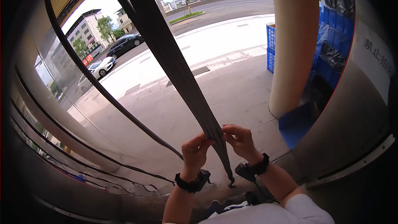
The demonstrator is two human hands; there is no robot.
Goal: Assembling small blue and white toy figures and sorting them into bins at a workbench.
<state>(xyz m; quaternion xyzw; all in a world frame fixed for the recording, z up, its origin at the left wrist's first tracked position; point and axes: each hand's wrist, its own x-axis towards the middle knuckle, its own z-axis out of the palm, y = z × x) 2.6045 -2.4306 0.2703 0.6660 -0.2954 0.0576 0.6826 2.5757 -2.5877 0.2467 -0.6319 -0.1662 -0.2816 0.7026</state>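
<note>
Head view, down, close over hands [215, 147]

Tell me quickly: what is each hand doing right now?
Left hand: closed, pinching the grey strap.
Right hand: closed, pinching the same strap from the other side.

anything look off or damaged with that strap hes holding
Slightly. The grey strap hangs down from above, and both the left hand and right hand pinch it where it bunches and narrows. Below them its end curls loosely. No tear is visible.
</note>
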